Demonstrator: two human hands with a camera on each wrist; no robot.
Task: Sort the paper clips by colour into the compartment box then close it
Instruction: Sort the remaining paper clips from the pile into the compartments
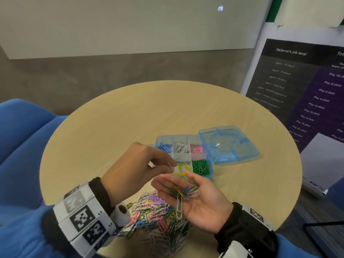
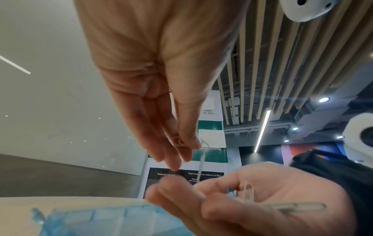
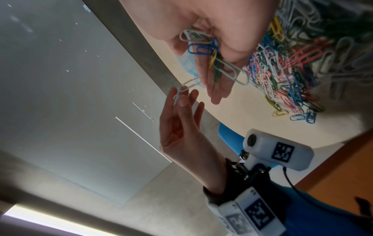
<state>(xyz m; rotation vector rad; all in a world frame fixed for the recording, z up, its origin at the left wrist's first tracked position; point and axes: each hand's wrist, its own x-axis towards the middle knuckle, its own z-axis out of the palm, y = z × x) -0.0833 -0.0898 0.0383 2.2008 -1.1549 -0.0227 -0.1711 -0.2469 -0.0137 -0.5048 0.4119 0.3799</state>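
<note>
The blue compartment box (image 1: 209, 162) lies open mid-table, its lid (image 1: 229, 144) flat to the right. Blue, white and pink clips fill its far row; yellow clips (image 1: 183, 167) and green clips (image 1: 201, 166) lie in the near row. My left hand (image 1: 165, 167) covers the near-left cell and pinches a white paper clip (image 1: 170, 166) (image 3: 182, 91) just above the box's near edge. My right hand (image 1: 197, 200) lies palm up with relaxed fingers, carrying several mixed clips (image 1: 183, 192) (image 3: 203, 47). The unsorted pile (image 1: 154, 213) lies under both hands.
The round wooden table (image 1: 130, 118) has bare wood on its far and left parts. A blue chair (image 1: 22, 131) stands at the left. A printed banner (image 1: 307, 90) leans at the right, beyond the table's edge.
</note>
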